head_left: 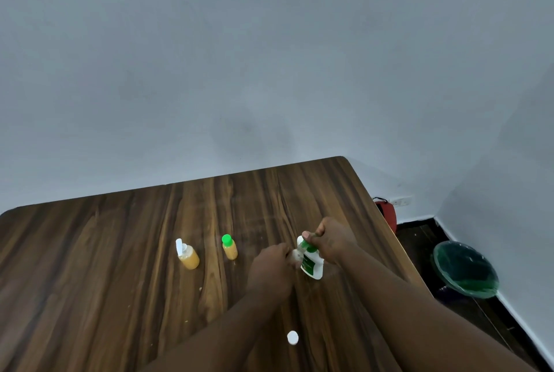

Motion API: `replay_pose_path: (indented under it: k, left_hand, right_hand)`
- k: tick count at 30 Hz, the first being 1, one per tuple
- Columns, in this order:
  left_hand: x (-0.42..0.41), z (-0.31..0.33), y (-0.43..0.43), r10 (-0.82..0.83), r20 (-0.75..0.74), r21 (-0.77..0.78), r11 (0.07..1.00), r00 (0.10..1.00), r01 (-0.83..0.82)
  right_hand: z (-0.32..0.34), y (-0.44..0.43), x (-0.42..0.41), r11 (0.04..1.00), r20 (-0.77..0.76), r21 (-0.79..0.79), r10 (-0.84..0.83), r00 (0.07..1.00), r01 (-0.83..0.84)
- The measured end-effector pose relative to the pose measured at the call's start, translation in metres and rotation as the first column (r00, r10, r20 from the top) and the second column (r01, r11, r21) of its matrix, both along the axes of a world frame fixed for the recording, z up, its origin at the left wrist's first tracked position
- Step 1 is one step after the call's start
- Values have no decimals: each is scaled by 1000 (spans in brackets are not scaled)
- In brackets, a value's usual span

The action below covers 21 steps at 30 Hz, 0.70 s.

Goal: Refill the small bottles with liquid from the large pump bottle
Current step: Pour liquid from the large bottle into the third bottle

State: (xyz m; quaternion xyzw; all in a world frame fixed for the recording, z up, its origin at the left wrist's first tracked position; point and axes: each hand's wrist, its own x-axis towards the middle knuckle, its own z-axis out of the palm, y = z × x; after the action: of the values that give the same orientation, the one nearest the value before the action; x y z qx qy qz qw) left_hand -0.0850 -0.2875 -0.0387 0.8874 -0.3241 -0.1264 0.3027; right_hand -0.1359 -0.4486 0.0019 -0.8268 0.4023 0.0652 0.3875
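surface (105,266): dark wood-grain top with rounded far corners, set against a pale grey wall (239,57); a few pale specks are seen on it.
pump bottle (312,265): white with a green label, stood on the right part of the surface near its right edge, slightly tilted.
right hand (332,239): curled over the green pump head (308,247), thumb laid on top.
left hand (269,263): fingers closed round a small pale object (295,256), held just beside the pump bottle. The object is mostly hidden, so its type cannot be told.
small bottles: two are stood left of the hands, apart from each other, both holding orange liquid. The flip-cap bottle (188,256) has its white lid open; the green-capped bottle (230,247) is closed.
loose cap (292,337): white and round, laid on the surface between the forearms.
room: dark floor (419,239) is seen right of the surface, with a green round bin (466,269) on it by the wall. A red object (388,213) and a wall socket (401,201) are seen past the surface's right edge.
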Motion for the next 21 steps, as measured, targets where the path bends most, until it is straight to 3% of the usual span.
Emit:
replay_pose_path:
  k: [21]
  left_hand:
    - [1,-7,1,6,13,-14,1000,1000,-6]
  right_hand:
    - [-10,-3,7,998,-70,-67,0,998,-5]
